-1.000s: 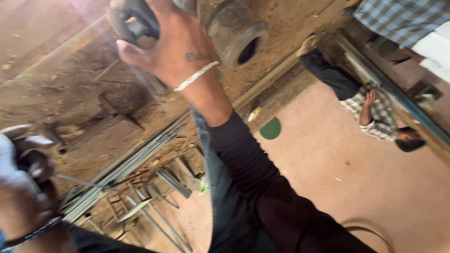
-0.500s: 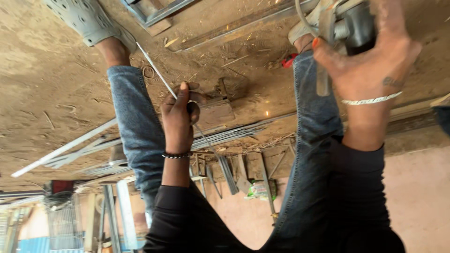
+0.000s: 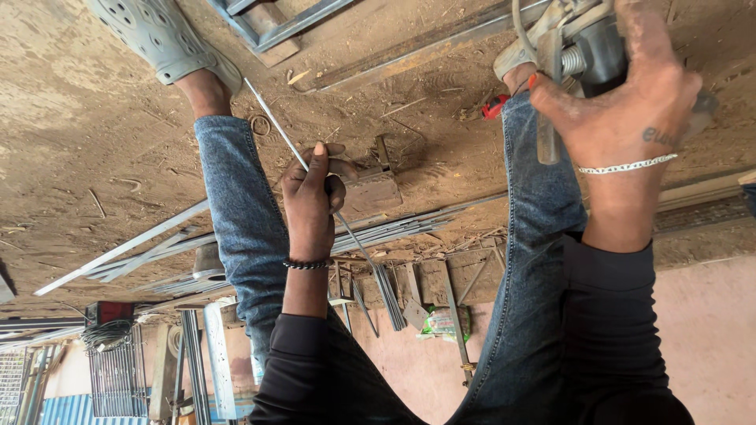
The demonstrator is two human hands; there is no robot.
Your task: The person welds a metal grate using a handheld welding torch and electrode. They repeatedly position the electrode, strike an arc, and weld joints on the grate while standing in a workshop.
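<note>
My left hand point(image 3: 311, 197), with a black bead bracelet at the wrist, is closed around a thin metal rod point(image 3: 272, 114). The rod slants up-left toward my grey sandalled foot point(image 3: 153, 35) and down-right past my fist. My right hand point(image 3: 622, 94), wearing a white bracelet, grips a grey power tool point(image 3: 587, 47) at the top right, its cable looping above. Both of my legs, in blue jeans point(image 3: 244, 212), stretch up the frame over a dirt floor point(image 3: 87, 149).
Long flat metal strips point(image 3: 394, 232) lie across the dirt behind my left hand, by a small metal block point(image 3: 370, 189). A metal frame point(image 3: 276, 24) sits at the top, and a small red object point(image 3: 494, 106) lies near my right leg. Grilles and bars point(image 3: 118, 370) stand at the lower left.
The view has swung from the pink floor and another person to my own legs and the dirt. My left hand now holds the rod at centre; the right hand keeps the power tool.
</note>
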